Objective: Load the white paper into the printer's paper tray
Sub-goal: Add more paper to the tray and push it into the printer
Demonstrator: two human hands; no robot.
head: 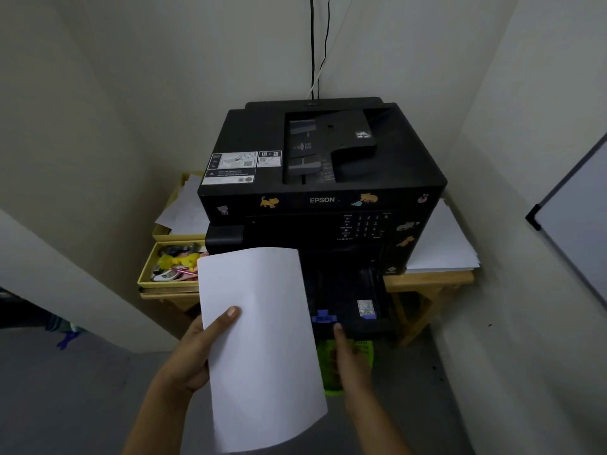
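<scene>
A black Epson printer sits on a wooden table in the room's corner. Its paper tray is pulled out at the front, dark inside, with a blue guide tab near its front edge. My left hand holds white paper by its left edge, thumb on top; the sheets hang in front of the tray's left part and hide it. My right hand grips the tray's front edge, thumb on the rim beside the blue tab.
A yellow box of small items stands left of the printer, with loose sheets behind it. A paper stack lies on the wooden table at the right. A green basket sits below the tray. A whiteboard leans at right.
</scene>
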